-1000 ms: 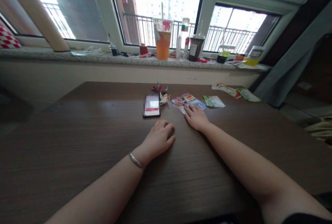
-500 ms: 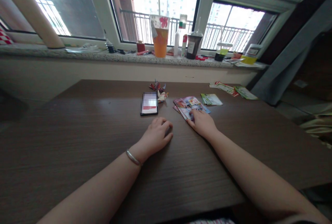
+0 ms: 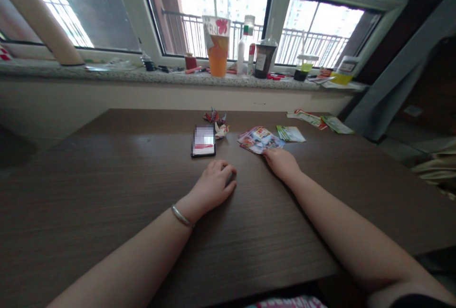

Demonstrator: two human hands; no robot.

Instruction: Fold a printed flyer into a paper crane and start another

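Observation:
My right hand [image 3: 282, 163] has its thumb and fingers closed at the near edge of a small stack of colourful printed sheets [image 3: 259, 139], which lies nearly flat on the brown table [image 3: 142, 189]. My left hand [image 3: 214, 182], with a silver bangle at the wrist, rests on the tabletop. Its fingers are bent, the thumb stands apart from them, and nothing shows between. Just beyond that hand lies a phone [image 3: 203, 141] with a lit, blurred screen. Crumpled pieces of printed paper [image 3: 221, 130] sit beside and behind the phone.
Green and white papers [image 3: 291, 133] lie right of the stack, with more printed strips [image 3: 309, 119] farther back. On the windowsill [image 3: 117, 75] stand a large cup of orange drink [image 3: 218, 53], a dark cup [image 3: 264, 61], bottles and jars. A tan cylinder [image 3: 42, 18] leans at the left.
My right hand has shifted from on top of the printed sheets to their near edge. The stack has turned slightly. My left hand stays where it was, and the view has tilted slightly.

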